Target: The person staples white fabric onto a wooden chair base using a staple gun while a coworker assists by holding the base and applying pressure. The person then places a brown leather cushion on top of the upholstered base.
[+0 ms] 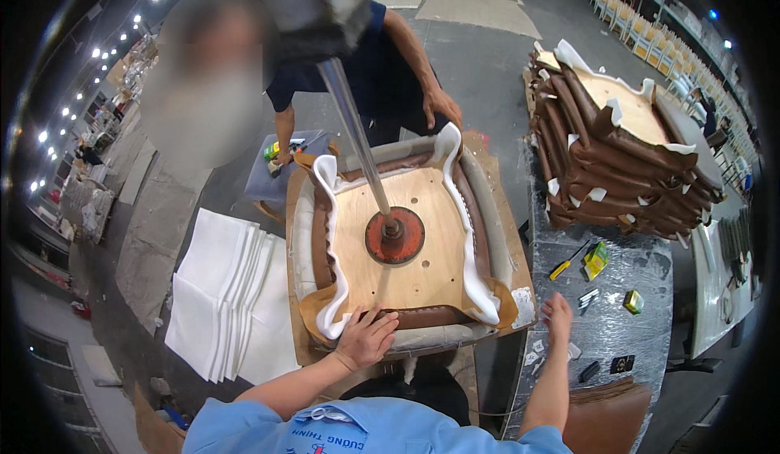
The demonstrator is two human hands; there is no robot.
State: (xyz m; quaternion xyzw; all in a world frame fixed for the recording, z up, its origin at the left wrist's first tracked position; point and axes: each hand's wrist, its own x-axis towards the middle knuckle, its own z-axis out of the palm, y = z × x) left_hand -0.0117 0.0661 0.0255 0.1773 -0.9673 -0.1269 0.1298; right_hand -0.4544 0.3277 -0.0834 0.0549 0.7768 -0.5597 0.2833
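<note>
A chair seat lies upside down in front of me, its bare plywood base showing and brown leather folded in around the rim with white padding at the sides. A press rod comes down from above, and its round red plate rests on the middle of the plywood. My left hand lies on the seat's near edge, fingers spread over the leather fold. Beside the near right corner, apart from the seat, my right hand is held over the table's edge with fingers loosely bent and nothing visible in them.
Across from me a co-worker's hand is by the seat's far corner. White sheets are stacked at left. The right-hand table carries a yellow-handled screwdriver, small boxes, brown leather pieces and a tall pile of leather covers.
</note>
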